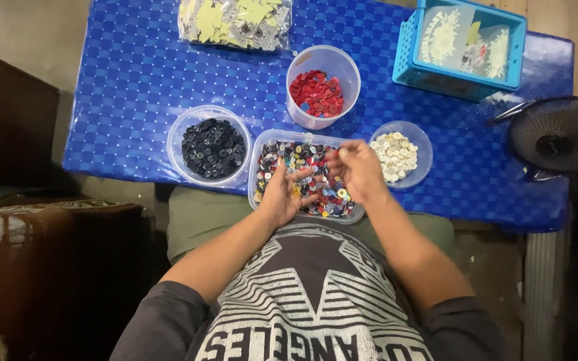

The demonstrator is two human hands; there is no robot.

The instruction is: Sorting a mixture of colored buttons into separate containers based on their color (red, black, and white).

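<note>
Blue checked cloth (142, 73) covers the table, and the mixed-button tub (262, 150) sits at lower centre, directly under both hands, long axis left-right. Left hand (282, 197) lies cupped open in it; right hand (359, 170) pinches something too small to name. Black buttons (213, 148) left, red cup (318, 93) above, white bowl (397, 155) right, nearest the right hand. Yellow-and-white packet (235, 21) top centre; blue basket (459, 47) upper right.

Mixed buttons (306, 175) beneath both hands (319, 180) — fingertips' contents too small.

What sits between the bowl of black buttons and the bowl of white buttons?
In the head view, the rectangular tub of mixed buttons, with both hands over it: left hand, right hand.
</note>
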